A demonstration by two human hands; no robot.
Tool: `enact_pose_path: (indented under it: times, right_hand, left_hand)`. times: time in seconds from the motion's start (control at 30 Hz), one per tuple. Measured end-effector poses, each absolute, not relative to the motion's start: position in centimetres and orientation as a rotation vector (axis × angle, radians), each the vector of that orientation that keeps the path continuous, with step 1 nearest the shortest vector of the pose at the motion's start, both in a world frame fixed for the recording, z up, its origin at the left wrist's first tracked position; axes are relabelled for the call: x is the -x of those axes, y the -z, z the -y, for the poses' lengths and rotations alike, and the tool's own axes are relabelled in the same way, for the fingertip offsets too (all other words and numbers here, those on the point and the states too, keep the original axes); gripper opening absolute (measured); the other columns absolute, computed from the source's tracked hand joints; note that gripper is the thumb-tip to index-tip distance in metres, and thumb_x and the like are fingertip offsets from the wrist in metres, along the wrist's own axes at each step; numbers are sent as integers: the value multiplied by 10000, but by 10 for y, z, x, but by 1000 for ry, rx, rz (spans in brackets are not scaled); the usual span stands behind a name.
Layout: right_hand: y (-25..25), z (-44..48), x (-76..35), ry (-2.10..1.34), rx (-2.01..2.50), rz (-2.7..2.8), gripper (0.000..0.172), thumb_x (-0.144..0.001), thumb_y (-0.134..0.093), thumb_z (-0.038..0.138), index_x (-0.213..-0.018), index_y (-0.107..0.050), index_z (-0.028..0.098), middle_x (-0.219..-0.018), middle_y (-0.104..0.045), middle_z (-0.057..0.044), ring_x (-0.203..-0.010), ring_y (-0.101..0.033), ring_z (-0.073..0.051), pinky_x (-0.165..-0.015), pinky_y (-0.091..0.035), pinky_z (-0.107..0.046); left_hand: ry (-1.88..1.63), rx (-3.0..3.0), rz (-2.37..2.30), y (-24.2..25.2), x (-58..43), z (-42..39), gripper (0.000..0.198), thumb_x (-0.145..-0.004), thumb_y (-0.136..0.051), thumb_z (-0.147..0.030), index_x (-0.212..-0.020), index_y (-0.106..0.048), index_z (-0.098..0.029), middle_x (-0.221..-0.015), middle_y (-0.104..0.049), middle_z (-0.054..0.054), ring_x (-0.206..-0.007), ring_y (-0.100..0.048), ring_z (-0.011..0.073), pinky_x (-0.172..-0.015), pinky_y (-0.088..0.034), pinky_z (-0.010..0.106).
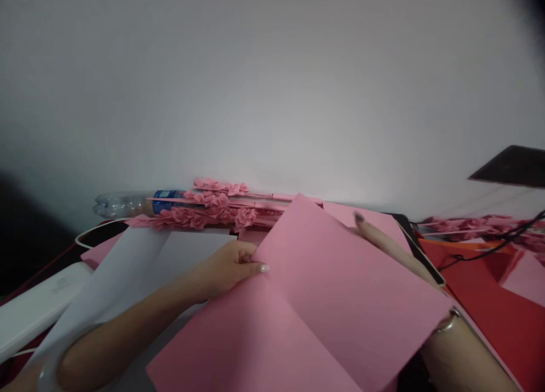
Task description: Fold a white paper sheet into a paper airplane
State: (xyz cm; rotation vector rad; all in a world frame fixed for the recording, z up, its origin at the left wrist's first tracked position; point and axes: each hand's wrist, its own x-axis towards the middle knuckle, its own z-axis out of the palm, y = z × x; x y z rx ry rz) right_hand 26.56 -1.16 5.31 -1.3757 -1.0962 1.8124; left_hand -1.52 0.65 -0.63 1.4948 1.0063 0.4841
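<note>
A large pink paper sheet (pixel 323 301) with a crease down its middle lies tilted in front of me. My left hand (pixel 230 267) pinches its left edge, thumb on top. My right hand (pixel 392 244) is mostly behind the sheet's right side, one finger lying along its upper right edge; a bracelet (pixel 447 322) shows on that wrist. The rest of the right fingers are hidden by the paper.
White paper sheets (pixel 140 267) lie at left under my left arm. Folded pink paper flowers on sticks (pixel 208 210) and a plastic bottle (pixel 128 203) lie along the wall. Red sheets (pixel 481 290), a black cable (pixel 489 250) and a white device (pixel 38 307) flank the work area.
</note>
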Motion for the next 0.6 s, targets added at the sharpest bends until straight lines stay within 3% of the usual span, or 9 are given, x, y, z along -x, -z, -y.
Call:
enact_pose_path:
  times: [0.1, 0.23, 0.43, 0.6]
  right_hand:
    - [-62, 6, -263, -1809, 1528, 1193, 205, -656, -777, 292, -749, -667, 145, -646, -656, -4, -575, -626, -146, -523, -477, -227]
    - [-70, 7, -262, -1693, 1604, 1175, 188, -656, -766, 268, -630, -624, 148, -527, -595, 30, -421, -527, -84, -387, -379, -180]
    - [-49, 10, -278, -1739, 1569, 1134, 251, -625, -785, 332, -705, -643, 142, -603, -640, -8, -487, -577, -114, -441, -440, -202]
    - [-1, 17, -285, -1896, 1461, 1232, 288, -639, -770, 357, -723, -654, 107, -679, -658, -40, -565, -593, -114, -511, -442, -205]
  left_hand:
    - [-422, -1443, -896, 6, 16, -6, 207, -786, -608, -353, -808, -612, -147, -758, -641, -6, -677, -587, 147, -573, -417, 206]
    - [-283, -1434, -737, -3, 28, -10, 249, -777, -623, -338, -975, -638, -188, -965, -677, 8, -945, -611, 226, -739, -463, 251]
    - [-123, -1696, -1031, -19, 54, -27, 338, -799, -581, -491, -963, -653, -204, -888, -681, 12, -711, -616, 170, -533, -382, 191]
    - [-144, -2105, -1323, -14, 53, -31, 258, -808, -570, -374, -955, -670, -188, -746, -639, -13, -658, -563, 145, -546, -333, 190]
